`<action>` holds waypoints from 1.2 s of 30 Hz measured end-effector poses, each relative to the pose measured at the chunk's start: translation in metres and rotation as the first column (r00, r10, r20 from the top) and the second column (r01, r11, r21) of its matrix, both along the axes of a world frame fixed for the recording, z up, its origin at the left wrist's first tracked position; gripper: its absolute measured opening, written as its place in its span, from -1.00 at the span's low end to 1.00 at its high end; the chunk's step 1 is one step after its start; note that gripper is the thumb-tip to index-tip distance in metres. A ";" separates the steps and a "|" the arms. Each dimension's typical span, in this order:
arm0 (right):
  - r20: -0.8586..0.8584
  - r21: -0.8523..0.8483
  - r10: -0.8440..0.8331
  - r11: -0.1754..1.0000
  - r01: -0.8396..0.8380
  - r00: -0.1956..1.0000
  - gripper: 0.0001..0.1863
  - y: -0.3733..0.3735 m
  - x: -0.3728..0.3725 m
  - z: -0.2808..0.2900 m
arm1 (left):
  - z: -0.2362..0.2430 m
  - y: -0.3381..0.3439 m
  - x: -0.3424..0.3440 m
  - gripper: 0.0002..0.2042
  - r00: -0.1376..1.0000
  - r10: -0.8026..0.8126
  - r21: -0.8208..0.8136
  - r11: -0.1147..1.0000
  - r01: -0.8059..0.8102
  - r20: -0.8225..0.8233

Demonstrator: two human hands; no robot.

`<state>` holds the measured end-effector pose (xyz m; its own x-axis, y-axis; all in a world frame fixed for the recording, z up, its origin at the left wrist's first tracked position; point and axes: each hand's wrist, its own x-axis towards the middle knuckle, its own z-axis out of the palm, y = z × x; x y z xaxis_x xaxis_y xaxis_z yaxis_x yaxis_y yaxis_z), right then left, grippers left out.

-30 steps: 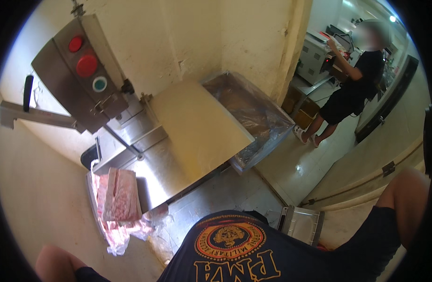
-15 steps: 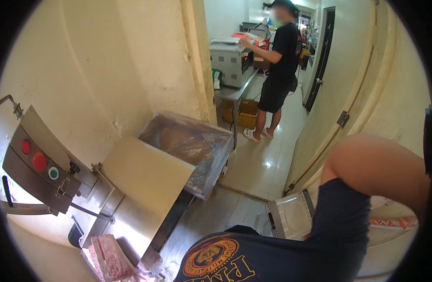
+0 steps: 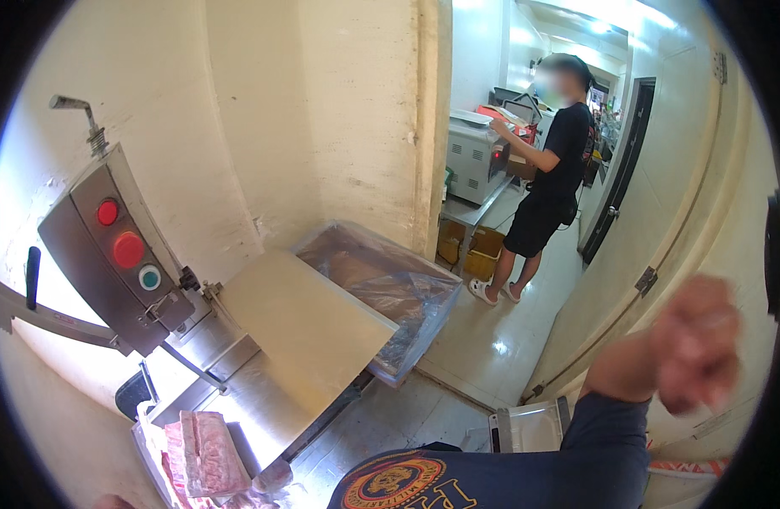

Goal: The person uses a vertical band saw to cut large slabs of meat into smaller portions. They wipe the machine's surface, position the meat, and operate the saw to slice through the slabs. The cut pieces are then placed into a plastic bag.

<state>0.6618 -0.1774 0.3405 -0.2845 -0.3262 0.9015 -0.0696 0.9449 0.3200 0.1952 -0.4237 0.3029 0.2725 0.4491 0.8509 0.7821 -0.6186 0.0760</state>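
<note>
My right hand [image 3: 699, 343] is raised at the right side of the head view, above my dark sleeve [image 3: 606, 441] and in front of the pale wall. Motion smears its fingers, and nothing nameable shows in it. A sliver of skin at the lower left edge is probably my left hand [image 3: 113, 502]; its fingers are out of sight. Close to it, a frozen slab of pink meat [image 3: 208, 454] lies on the steel table of a meat-cutting saw [image 3: 123, 254]. The saw's housing carries two red buttons and a green one.
A cream board [image 3: 305, 322] lies on the saw table. Beyond it sits a plastic-lined bin [image 3: 407, 297]. Through the doorway a person [image 3: 547, 178] in black stands at a grey machine [image 3: 475, 157]. A white scale-like device [image 3: 530, 427] is on the floor, near the door [image 3: 661, 170].
My view has shifted left and up, so the saw and doorway sit farther right in it. My right hand has come into sight above the sleeve, where only a bent arm showed.
</note>
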 end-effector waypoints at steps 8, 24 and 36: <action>0.426 -0.804 -0.138 0.396 0.444 0.894 -0.81 0.097 -0.123 -0.221 | -0.219 -0.095 -0.073 -0.58 0.026 0.676 -0.446 0.514 -0.733 0.737; 0.470 -0.860 0.022 0.237 0.452 0.882 -0.73 0.156 -0.322 -0.301 | -0.365 -0.102 -0.066 -0.52 0.197 0.855 -0.665 0.500 -0.554 0.479; 0.396 -0.877 0.034 0.309 0.367 0.918 -0.73 0.157 -0.306 -0.304 | -0.350 -0.070 -0.069 -0.38 0.350 0.930 -0.724 0.316 -0.614 0.110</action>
